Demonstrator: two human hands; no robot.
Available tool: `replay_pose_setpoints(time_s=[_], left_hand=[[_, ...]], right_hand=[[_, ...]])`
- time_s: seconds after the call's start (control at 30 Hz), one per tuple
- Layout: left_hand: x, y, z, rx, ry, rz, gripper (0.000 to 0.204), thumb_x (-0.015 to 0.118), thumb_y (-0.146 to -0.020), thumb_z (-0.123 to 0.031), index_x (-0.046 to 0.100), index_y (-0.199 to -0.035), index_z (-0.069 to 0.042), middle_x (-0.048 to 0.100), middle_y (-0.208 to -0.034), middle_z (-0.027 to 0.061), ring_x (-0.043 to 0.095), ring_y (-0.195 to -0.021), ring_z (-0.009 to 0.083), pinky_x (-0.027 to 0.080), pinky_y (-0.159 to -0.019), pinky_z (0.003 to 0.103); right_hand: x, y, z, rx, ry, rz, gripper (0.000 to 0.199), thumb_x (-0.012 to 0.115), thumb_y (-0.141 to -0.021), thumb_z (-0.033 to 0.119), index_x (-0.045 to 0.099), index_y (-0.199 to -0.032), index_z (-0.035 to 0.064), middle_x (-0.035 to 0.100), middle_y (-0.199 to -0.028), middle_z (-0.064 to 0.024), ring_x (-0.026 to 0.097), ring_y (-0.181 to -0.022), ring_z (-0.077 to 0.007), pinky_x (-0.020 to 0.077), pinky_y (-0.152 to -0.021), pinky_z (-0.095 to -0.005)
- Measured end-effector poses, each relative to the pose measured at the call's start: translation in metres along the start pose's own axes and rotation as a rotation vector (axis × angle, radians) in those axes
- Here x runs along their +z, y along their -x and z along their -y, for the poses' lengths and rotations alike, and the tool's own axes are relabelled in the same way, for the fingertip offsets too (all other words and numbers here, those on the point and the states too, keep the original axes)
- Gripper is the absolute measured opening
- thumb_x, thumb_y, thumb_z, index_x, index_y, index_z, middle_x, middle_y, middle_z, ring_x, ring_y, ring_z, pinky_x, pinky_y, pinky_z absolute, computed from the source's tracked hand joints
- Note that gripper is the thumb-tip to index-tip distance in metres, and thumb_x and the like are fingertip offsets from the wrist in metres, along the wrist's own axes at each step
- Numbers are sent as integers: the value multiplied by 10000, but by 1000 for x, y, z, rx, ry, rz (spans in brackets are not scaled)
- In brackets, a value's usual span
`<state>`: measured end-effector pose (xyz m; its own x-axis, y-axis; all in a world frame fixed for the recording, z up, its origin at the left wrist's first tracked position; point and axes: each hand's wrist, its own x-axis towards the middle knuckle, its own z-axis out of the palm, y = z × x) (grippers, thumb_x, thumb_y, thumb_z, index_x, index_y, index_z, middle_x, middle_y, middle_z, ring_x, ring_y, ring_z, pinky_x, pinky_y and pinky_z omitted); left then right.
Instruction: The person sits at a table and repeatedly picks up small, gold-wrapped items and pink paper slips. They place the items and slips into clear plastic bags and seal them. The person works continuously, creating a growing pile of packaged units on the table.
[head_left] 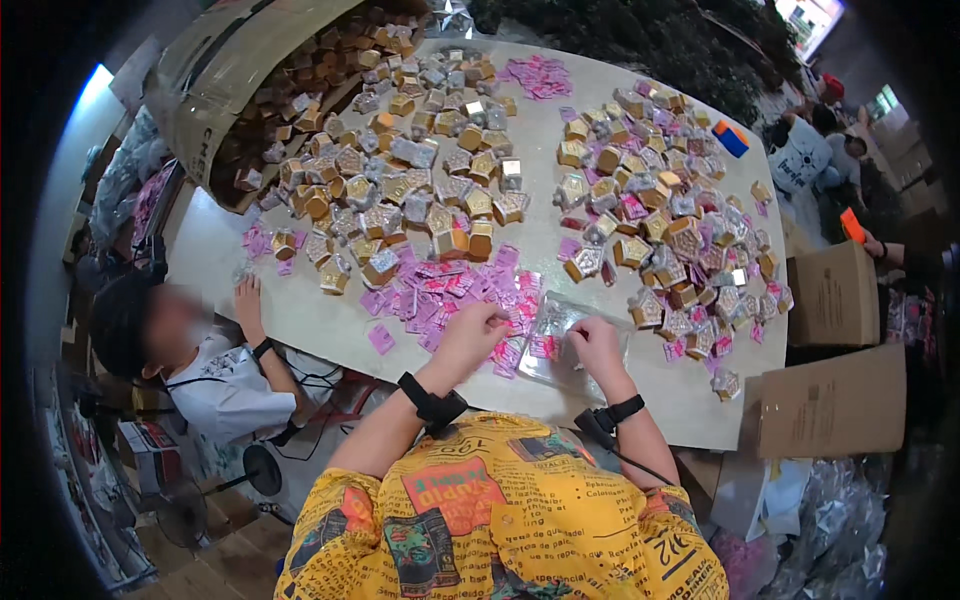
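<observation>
The left hand (470, 342) is hovering over pink packets (428, 288), the right hand (598, 348) over a clear plastic tray (560, 314); I cannot tell whether either grip is clamping anything. The tray is lying toward the near edge of the tabletop (540, 190), packets spreading at its left, while a bare strip is running between two piles of gold-coloured pieces (685, 236)

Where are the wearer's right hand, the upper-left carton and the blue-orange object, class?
Right hand (599, 350): head view, back of the hand.
Carton (218, 82): head view, bare cardboard side.
Blue-orange object (735, 143): head view, blue part.
</observation>
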<state>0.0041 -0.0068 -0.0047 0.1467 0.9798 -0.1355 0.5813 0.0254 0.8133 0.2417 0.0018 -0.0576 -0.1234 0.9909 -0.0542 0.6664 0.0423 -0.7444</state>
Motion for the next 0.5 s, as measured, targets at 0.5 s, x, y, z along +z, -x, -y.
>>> replay_pose_setpoints(time_s=[0.5], left_hand=[[110, -36, 37, 631, -863, 215, 141, 568, -740, -158, 676, -763, -71, 554, -972, 104, 475, -1017, 267, 363, -843, 399]], right_hand=[[9, 47, -59, 72, -46, -203, 145, 621, -781, 102, 661, -822, -31, 639, -686, -113, 599, -586, -195, 488, -583, -303]])
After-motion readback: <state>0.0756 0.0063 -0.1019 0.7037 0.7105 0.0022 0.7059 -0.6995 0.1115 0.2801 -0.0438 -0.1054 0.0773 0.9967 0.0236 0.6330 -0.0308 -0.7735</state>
